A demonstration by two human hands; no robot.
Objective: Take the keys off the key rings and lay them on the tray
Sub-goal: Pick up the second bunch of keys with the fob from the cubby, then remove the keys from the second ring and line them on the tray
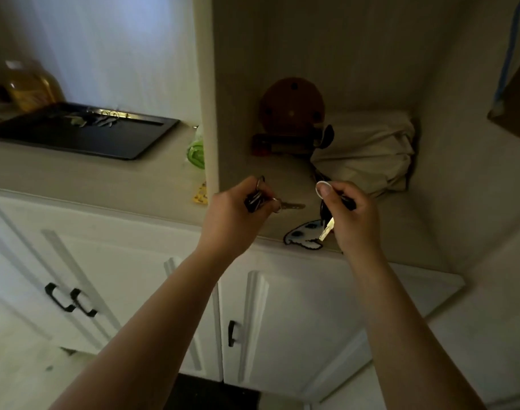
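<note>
I see the left hand [238,208] with its fingers [254,184] curled around a bunch of keys [254,201]; one silver key [294,206] projects sideways from a ring [277,204] past the fingertips. The right hand [349,211] pinches a pale ring [322,186] between thumb and fingers, and a second key [326,230] hangs below the palm, just above a ghost-shaped charm [301,236] lying on the table [105,179]. Both hands hover above the table edge, apart from each other. The black tray [84,140] sits well to the left on the table, with several loose keys [99,121] lying near its far rim.
</note>
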